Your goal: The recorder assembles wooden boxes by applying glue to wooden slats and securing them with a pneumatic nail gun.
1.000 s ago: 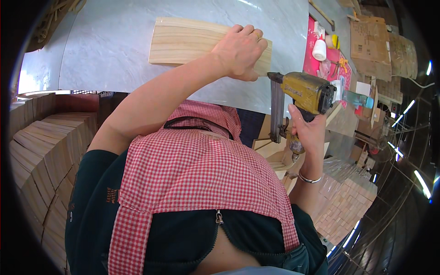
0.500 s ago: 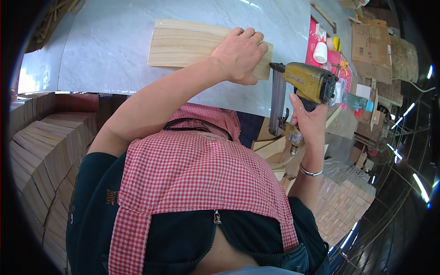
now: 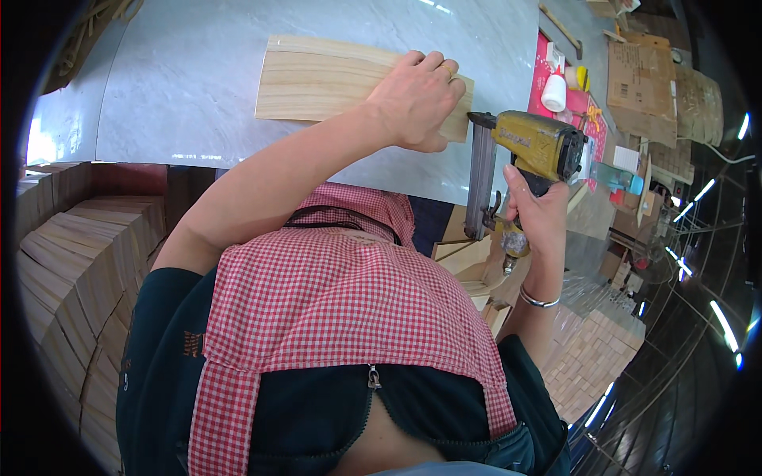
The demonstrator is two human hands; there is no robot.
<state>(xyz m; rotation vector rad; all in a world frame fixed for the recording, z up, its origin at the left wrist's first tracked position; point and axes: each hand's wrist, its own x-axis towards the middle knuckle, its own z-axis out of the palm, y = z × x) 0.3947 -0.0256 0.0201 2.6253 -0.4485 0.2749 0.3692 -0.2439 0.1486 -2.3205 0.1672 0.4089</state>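
Observation:
A pale wooden board (image 3: pixel 317 79) lies on the grey marbled tabletop. My left hand (image 3: pixel 419 99) grips it across its right part, with the fingers bent over the far side and the thumb by the near edge. In my right hand (image 3: pixel 540 210) is a yellow and black nail gun (image 3: pixel 528 143), held by its handle. The gun's dark nose meets or nearly meets the board's right end; whether they touch I cannot tell. Its long magazine hangs down toward me past the table's front edge.
A white glue bottle (image 3: pixel 554 94) stands on a pink sheet (image 3: pixel 542 67) at the right, near a hammer (image 3: pixel 560 30). Cardboard boxes (image 3: pixel 641 83) are farther right. Stacked wooden boards (image 3: pixel 95 238) fill the lower left, and wrapped wood blocks (image 3: pixel 591 357) the lower right.

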